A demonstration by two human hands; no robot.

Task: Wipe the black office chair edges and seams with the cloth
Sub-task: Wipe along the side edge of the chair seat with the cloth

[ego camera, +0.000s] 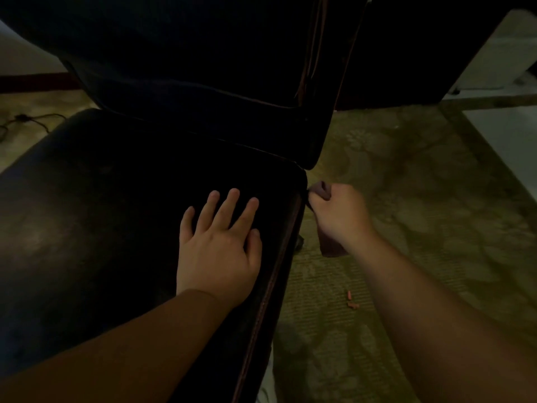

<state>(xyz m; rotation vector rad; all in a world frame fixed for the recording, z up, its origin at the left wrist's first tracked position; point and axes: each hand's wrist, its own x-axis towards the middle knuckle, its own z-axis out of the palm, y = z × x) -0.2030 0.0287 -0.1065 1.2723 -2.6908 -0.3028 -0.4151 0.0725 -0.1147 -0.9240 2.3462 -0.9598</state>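
Cloth (323,189) is what I work with, a small dull reddish-brown rag bunched in my right hand (338,215), fingers curled round it, one corner poking out above my thumb and a loose tail hanging below my wrist. It looks soft, thin and light, so I judge it will fold into a seam easily but slip unless I keep it wadded tight against my fingertips. Nearest me, my left hand (218,242) lies flat with fingers spread on the black office chair (101,213), pressing on the seat to steady it. The seat looks like smooth, slightly worn leatherette, padded and yielding, with a raised piped seam (273,286) running along its right edge. My cloth meets that edge near the back corner. Beyond, the backrest (189,68) rises, dark and padded with its own seams. Under everything is a patterned carpet (406,199), with small pink scraps (351,301) lying on it.
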